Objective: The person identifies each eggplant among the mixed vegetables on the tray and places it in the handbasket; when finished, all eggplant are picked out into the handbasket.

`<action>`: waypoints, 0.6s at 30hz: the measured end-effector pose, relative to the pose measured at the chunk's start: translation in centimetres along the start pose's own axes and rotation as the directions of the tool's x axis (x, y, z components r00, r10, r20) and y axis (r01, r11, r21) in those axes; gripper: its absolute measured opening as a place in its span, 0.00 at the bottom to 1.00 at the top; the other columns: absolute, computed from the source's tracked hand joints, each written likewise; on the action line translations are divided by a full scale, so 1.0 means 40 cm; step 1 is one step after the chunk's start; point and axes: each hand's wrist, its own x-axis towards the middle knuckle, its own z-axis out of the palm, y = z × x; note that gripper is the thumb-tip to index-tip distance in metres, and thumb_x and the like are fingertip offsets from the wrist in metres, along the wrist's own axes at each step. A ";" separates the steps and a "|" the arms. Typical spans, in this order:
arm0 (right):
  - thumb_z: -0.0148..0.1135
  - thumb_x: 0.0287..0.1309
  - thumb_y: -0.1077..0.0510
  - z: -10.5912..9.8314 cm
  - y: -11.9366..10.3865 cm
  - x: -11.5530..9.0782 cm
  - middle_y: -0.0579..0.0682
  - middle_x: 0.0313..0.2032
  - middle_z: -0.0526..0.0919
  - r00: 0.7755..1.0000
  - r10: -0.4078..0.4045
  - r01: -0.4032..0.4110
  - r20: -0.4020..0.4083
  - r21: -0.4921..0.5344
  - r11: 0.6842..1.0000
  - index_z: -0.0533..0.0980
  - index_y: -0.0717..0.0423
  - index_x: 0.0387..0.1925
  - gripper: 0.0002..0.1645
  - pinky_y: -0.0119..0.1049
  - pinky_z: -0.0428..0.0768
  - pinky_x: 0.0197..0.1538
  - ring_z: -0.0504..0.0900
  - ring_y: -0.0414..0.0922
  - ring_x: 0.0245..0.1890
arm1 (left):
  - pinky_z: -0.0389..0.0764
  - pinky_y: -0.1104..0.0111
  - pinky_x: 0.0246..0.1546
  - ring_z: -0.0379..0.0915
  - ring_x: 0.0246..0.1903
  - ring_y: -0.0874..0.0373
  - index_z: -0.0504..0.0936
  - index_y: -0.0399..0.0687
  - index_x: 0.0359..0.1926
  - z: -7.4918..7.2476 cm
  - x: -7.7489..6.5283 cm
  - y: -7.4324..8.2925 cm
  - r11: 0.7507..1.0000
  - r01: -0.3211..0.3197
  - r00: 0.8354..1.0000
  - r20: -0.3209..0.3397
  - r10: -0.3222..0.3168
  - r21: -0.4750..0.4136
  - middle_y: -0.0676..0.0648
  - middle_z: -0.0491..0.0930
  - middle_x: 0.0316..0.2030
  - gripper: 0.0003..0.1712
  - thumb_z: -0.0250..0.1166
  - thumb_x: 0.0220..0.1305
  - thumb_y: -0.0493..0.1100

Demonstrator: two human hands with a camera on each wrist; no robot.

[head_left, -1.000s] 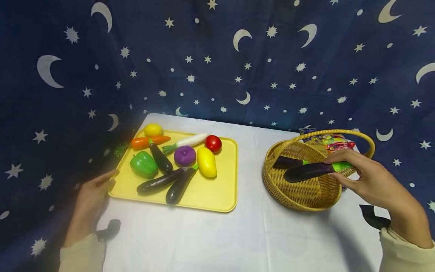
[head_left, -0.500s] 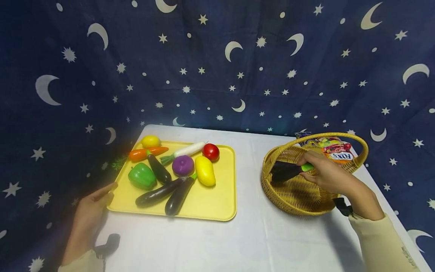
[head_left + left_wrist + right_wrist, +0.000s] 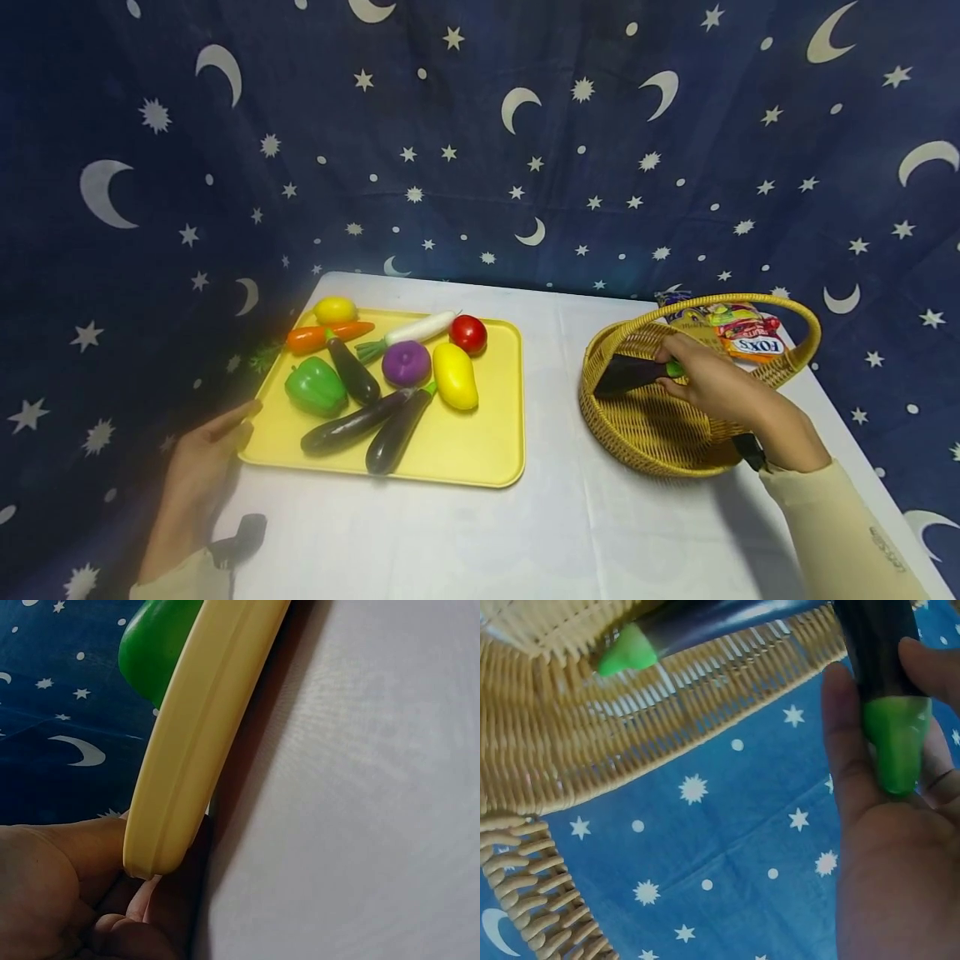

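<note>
My right hand [image 3: 716,383] reaches into the wicker basket [image 3: 622,454] and holds an eggplant [image 3: 630,375] near its green cap. In the right wrist view, thumb and fingers lie on either side of this eggplant [image 3: 881,660], while a second eggplant [image 3: 727,619] rests on the basket's weave. At the yellow tray's [image 3: 480,458] near left corner, my left hand [image 3: 198,467] grips the edge. The left wrist view has the thumb at the tray rim [image 3: 187,750] and curled fingers beneath it.
On the tray lie several eggplants [image 3: 393,433], a green bell pepper [image 3: 315,387], carrot [image 3: 307,339], lemon [image 3: 335,310], white radish [image 3: 420,329], tomato [image 3: 468,334], mango [image 3: 454,377] and a round purple vegetable [image 3: 407,363]. Behind the basket are snack bags [image 3: 750,333]. The basket's handle [image 3: 750,298] arches overhead.
My right hand has lowered the eggplant from above the basket's right side into it, moving left. My left hand stays at the tray corner. The head view has tilted slightly.
</note>
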 end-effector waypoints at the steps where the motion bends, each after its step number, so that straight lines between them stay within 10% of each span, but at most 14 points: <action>1: 0.76 0.59 0.68 0.000 0.004 0.004 0.49 0.37 0.81 1.000 0.002 -0.002 0.021 0.003 1.000 0.75 0.58 0.43 0.17 0.34 0.80 0.35 0.76 0.41 0.34 | 0.43 0.31 0.82 0.34 0.86 0.39 0.66 0.75 0.80 -0.001 0.000 0.000 1.000 0.002 1.000 -0.001 -0.002 0.006 0.53 0.47 0.86 0.31 0.54 0.80 0.66; 18: 0.77 0.52 0.69 0.005 0.068 0.071 0.46 0.34 0.78 0.958 0.043 -0.046 0.283 0.002 0.999 0.73 0.56 0.39 0.20 0.35 0.74 0.37 0.73 0.41 0.34 | 0.46 0.33 0.83 0.36 0.87 0.42 0.68 0.78 0.78 -0.001 0.015 0.001 1.000 0.026 1.000 -0.015 -0.026 0.012 0.55 0.49 0.86 0.30 0.56 0.79 0.66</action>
